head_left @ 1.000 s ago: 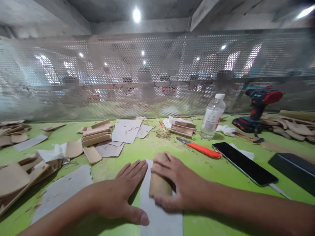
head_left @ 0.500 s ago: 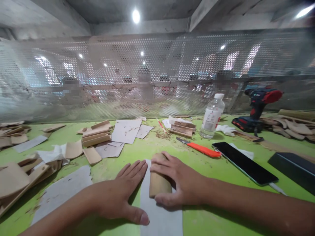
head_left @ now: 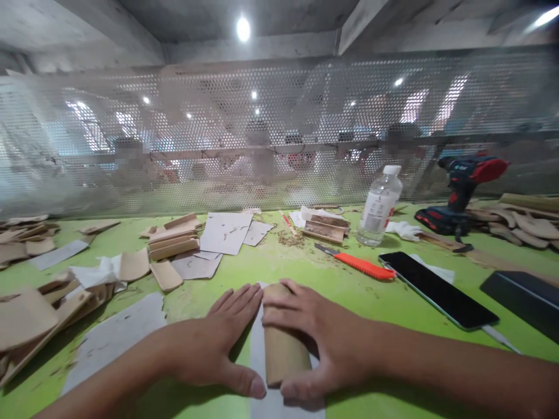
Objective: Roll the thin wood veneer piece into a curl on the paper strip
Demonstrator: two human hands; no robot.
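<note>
A curved tan piece, apparently bamboo (head_left: 286, 354), lies on a strip of grey-white paper (head_left: 258, 372) at the bottom centre. My right hand (head_left: 312, 340) is wrapped over this piece, fingers across its far part and thumb at its near right edge. Flat at the strip's left edge rests my left hand (head_left: 218, 346), its thumb spread towards the strip and nothing in its grasp. The palm side of both hands is hidden.
An orange-handled knife (head_left: 364, 266), a phone (head_left: 439, 290), a dark block (head_left: 524, 299), a bottle (head_left: 378, 209) and a drill (head_left: 463, 192) are on the right. Bamboo pieces (head_left: 26, 317) and paper sheets (head_left: 117, 337) lie left. Behind stands a perforated screen (head_left: 279, 134).
My right hand has drawn the curved piece nearer along the paper strip, towards the bottom of the view. My left hand has stayed in place.
</note>
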